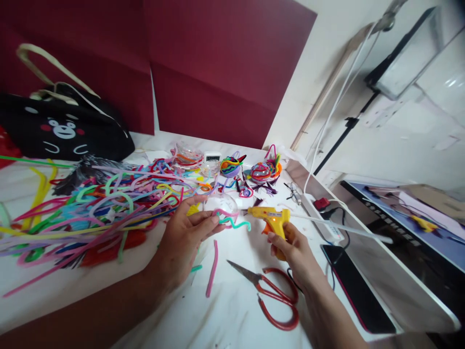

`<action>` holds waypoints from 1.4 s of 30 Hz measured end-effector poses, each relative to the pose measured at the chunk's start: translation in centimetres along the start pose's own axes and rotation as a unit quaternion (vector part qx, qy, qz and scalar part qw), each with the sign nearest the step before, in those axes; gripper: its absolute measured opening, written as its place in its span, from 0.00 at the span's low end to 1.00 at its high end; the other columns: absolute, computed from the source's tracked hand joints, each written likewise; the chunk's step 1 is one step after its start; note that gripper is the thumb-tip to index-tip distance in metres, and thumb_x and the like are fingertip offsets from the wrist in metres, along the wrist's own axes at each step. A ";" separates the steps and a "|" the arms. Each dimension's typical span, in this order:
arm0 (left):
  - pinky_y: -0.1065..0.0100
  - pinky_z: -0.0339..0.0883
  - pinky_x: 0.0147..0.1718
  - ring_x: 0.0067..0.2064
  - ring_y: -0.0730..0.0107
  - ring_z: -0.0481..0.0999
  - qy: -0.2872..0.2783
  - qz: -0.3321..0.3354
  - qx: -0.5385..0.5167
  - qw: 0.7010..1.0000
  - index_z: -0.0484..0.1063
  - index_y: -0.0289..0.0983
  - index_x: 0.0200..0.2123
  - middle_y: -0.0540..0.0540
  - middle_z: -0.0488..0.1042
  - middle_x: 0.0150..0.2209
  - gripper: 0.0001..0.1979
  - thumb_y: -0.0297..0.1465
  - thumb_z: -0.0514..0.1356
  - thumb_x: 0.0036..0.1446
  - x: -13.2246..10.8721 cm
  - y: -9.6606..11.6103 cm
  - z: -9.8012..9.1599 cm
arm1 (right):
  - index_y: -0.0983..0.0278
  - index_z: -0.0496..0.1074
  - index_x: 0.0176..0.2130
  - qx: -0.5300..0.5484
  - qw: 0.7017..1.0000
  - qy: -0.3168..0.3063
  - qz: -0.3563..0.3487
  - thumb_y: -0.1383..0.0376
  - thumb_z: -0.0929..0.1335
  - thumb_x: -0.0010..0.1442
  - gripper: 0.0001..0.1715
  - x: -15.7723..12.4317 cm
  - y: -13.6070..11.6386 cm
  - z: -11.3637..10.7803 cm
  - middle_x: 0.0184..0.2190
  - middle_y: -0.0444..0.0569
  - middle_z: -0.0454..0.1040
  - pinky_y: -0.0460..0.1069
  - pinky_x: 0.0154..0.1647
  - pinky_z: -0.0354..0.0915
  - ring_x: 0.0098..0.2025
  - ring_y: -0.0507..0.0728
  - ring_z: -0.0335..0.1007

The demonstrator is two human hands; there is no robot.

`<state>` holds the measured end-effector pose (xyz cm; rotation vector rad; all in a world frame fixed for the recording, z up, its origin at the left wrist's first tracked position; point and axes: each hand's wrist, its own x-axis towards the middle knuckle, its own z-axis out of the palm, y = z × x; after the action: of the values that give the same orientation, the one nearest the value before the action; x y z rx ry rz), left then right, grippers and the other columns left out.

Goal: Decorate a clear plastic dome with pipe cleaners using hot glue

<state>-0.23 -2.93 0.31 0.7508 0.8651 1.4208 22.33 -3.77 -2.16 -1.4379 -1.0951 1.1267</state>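
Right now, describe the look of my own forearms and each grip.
The left forearm and right forearm are bare as far as the picture shows, with no sleeve, watch or bracelet visible. The left grip and right grip are plain human hands, ungloved. No ring or marking can be made out on either.

Maroon sheets hang at twelve o'clock. Toward ten sits a black bag with a printed cartoon face. At two, a black stand carries a flat panel. Toward four lie a power strip, holding a red plug, and a dark phone.
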 end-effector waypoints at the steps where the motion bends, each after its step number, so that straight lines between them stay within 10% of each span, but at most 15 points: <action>1: 0.71 0.77 0.38 0.35 0.72 0.81 0.003 0.001 0.000 1.000 0.66 0.40 0.48 0.53 0.80 0.30 0.26 0.26 0.71 0.47 0.0 0.1 0.0 | 0.65 0.67 0.36 -0.008 1.000 -0.010 0.002 0.50 0.76 0.44 0.28 0.2 0.2 0.0 0.24 0.41 0.70 0.45 0.21 0.58 0.20 0.49 0.64; 8: 0.70 0.76 0.37 0.36 0.71 0.79 0.020 0.003 0.010 1.000 0.66 0.39 0.49 0.49 0.81 0.32 0.29 0.26 0.72 0.44 -0.5 0.7 0.6 | 0.67 0.67 0.47 -0.159 0.987 0.003 -0.007 0.46 0.68 0.52 0.32 1.2 1.8 -0.7 0.23 0.43 0.70 0.49 0.23 0.61 0.21 0.55 0.67; 15: 0.69 0.75 0.36 0.33 0.71 0.79 0.017 0.009 0.012 1.000 0.66 0.37 0.49 0.51 0.78 0.29 0.31 0.27 0.72 0.41 -0.8 1.2 0.8 | 0.65 0.74 0.47 -0.477 0.866 0.053 -0.143 0.58 0.63 0.63 0.19 0.1 1.7 -1.3 0.38 0.55 0.77 0.56 0.41 0.66 0.38 0.62 0.74; 26: 0.71 0.74 0.35 0.32 0.71 0.79 0.001 0.015 0.029 0.999 0.65 0.38 0.51 0.51 0.80 0.31 0.31 0.26 0.71 0.44 -0.8 1.0 0.6 | 0.61 0.70 0.50 -0.266 0.863 -0.009 -0.429 0.66 0.68 0.63 0.14 -3.6 -3.0 3.1 0.49 0.54 0.72 0.56 0.52 0.67 0.52 0.60 0.69; 42: 0.67 0.72 0.35 0.33 0.70 0.77 0.025 -0.007 0.054 0.998 0.66 0.39 0.47 0.52 0.78 0.30 0.28 0.27 0.71 0.41 -0.6 0.7 0.5 | 0.63 0.71 0.43 -0.322 0.804 0.016 -0.500 0.66 0.68 0.65 0.06 -2.3 -1.6 5.9 0.36 0.50 0.77 0.56 0.43 0.63 0.41 0.59 0.71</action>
<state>-0.12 -3.51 1.16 0.7917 0.9915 1.3935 16.00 -4.89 -0.92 -1.0261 -1.9843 -0.0616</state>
